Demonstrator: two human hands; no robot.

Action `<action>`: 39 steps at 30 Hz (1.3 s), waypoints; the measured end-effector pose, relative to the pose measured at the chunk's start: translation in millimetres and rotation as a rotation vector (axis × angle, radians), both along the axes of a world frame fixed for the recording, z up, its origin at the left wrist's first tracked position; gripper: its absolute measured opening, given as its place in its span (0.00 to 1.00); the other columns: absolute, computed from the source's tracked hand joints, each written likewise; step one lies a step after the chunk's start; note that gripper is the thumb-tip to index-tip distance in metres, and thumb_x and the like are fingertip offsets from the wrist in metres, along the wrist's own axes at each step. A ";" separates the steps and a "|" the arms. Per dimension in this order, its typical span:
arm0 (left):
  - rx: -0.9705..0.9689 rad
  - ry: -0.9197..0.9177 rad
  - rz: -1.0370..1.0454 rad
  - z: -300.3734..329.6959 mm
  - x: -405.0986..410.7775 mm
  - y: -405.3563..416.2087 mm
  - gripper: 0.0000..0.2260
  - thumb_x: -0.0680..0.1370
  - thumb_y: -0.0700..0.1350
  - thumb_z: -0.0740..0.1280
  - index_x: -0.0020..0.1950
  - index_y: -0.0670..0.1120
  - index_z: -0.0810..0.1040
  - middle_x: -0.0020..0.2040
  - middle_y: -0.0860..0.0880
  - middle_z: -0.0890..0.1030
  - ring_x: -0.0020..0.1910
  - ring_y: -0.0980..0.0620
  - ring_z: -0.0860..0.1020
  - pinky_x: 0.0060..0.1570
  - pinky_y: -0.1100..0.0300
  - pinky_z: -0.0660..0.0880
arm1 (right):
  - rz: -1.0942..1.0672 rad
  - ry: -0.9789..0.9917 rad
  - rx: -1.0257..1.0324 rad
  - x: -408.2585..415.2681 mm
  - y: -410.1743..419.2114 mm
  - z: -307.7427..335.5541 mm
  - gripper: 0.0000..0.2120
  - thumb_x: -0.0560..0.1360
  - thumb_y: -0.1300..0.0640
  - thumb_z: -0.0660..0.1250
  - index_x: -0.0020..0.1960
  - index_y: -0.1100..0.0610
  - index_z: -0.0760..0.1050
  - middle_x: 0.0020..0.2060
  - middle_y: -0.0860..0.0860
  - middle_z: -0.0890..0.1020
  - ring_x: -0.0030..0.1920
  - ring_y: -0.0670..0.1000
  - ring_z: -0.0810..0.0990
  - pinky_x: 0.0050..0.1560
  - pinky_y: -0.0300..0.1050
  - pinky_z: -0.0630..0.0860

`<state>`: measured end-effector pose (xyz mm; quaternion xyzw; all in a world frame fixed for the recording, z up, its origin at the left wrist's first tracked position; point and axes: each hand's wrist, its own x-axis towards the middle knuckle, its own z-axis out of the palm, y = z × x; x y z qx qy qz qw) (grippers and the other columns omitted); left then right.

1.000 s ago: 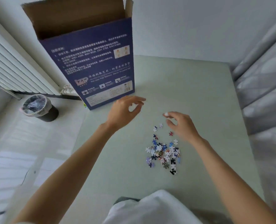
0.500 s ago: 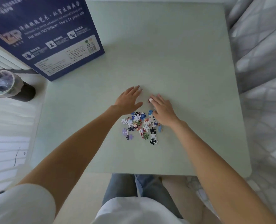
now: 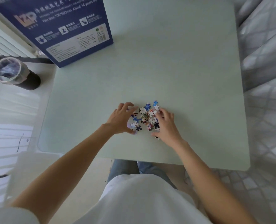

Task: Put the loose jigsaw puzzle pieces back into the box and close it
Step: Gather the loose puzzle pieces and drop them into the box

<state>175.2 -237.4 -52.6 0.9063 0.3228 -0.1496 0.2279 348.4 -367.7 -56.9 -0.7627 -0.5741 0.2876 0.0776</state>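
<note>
Pale green and smooth, the table (image 3: 174,70) was seen from above, filling most of the view, with a quilted grey bed (image 3: 266,46) along its right edge and a white radiator (image 3: 3,42) at the far left. At the table's far left corner a tall dark blue box (image 3: 66,28) was stood upright, its printed side turned toward the person and its top cut off by the frame. On the floor beside it a bin (image 3: 12,71) lined with a bag was seen. Well apart from the box, near the table's front edge, the puzzle pieces (image 3: 146,117) were heaped in a small loose pile. The pile was flanked by both hands: the left hand (image 3: 121,118) was cupped against its left side with fingers curled inward around the pieces, and the right hand (image 3: 166,125) was curled against its right side, fingertips touching the pieces.
</note>
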 end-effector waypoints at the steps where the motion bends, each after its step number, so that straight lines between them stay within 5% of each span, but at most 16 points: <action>1: -0.019 -0.023 0.032 -0.6 -2.0 -1.4 0.47 0.61 0.61 0.76 0.75 0.51 0.58 0.72 0.50 0.59 0.68 0.48 0.59 0.65 0.54 0.67 | -0.034 0.031 0.034 -2.5 3.8 0.0 0.39 0.67 0.56 0.75 0.72 0.58 0.59 0.69 0.57 0.61 0.67 0.57 0.61 0.67 0.49 0.66; 9: -0.085 -0.178 0.201 -2.7 -2.3 -2.0 0.33 0.68 0.53 0.75 0.70 0.51 0.67 0.67 0.49 0.66 0.63 0.48 0.65 0.62 0.58 0.66 | -0.048 0.144 0.092 -11.8 40.6 1.4 0.27 0.71 0.66 0.68 0.69 0.60 0.66 0.62 0.56 0.70 0.61 0.57 0.71 0.60 0.43 0.66; 11: -0.099 -0.202 0.240 -4.4 -0.8 -2.3 0.31 0.69 0.52 0.74 0.70 0.51 0.68 0.67 0.48 0.67 0.63 0.48 0.66 0.62 0.58 0.65 | -0.053 0.081 0.081 -3.8 47.9 4.8 0.30 0.71 0.58 0.70 0.70 0.59 0.64 0.63 0.56 0.69 0.62 0.58 0.67 0.61 0.45 0.64; 14: -0.110 -0.210 0.255 -5.7 -1.2 -2.0 0.31 0.69 0.51 0.74 0.70 0.51 0.68 0.66 0.48 0.67 0.63 0.48 0.66 0.61 0.59 0.65 | -0.017 -0.127 -0.082 2.9 57.4 7.6 0.47 0.64 0.37 0.72 0.73 0.55 0.56 0.67 0.56 0.62 0.64 0.59 0.61 0.62 0.52 0.65; 16: -0.111 -0.212 0.269 -6.7 -1.5 -2.0 0.31 0.69 0.50 0.74 0.70 0.50 0.68 0.66 0.48 0.68 0.62 0.48 0.66 0.60 0.59 0.65 | 0.035 -0.167 -0.148 -5.5 61.9 8.9 0.53 0.60 0.33 0.72 0.74 0.55 0.52 0.67 0.56 0.60 0.64 0.58 0.60 0.60 0.53 0.67; 21: -0.132 -0.264 0.323 -6.7 -4.7 -3.2 0.29 0.70 0.46 0.74 0.69 0.48 0.69 0.63 0.47 0.71 0.61 0.47 0.68 0.60 0.59 0.66 | 0.100 -0.115 -0.071 -30.6 63.2 6.3 0.42 0.65 0.45 0.75 0.71 0.57 0.59 0.62 0.56 0.65 0.60 0.57 0.64 0.54 0.47 0.71; 28: -0.021 -0.113 0.332 -1.4 -23.2 -14.3 0.35 0.68 0.54 0.74 0.71 0.49 0.65 0.67 0.47 0.66 0.64 0.47 0.64 0.60 0.57 0.68 | 0.072 -0.003 -0.002 -31.8 60.3 3.1 0.24 0.68 0.57 0.75 0.60 0.57 0.70 0.54 0.55 0.70 0.53 0.55 0.70 0.45 0.46 0.73; 34: -0.152 -0.241 0.440 -2.3 -21.9 -14.9 0.24 0.68 0.43 0.76 0.62 0.47 0.75 0.56 0.46 0.74 0.49 0.48 0.77 0.52 0.58 0.74 | 0.086 0.044 0.021 -31.3 63.0 4.4 0.18 0.70 0.62 0.72 0.58 0.60 0.73 0.51 0.54 0.74 0.43 0.51 0.73 0.44 0.41 0.70; 39: -0.185 -0.213 0.442 -1.8 -20.5 -8.1 0.21 0.68 0.43 0.75 0.60 0.47 0.75 0.51 0.46 0.77 0.43 0.49 0.76 0.47 0.59 0.72 | 0.000 0.086 0.003 -28.4 65.6 2.2 0.18 0.71 0.65 0.70 0.59 0.58 0.71 0.50 0.55 0.76 0.43 0.52 0.74 0.41 0.42 0.68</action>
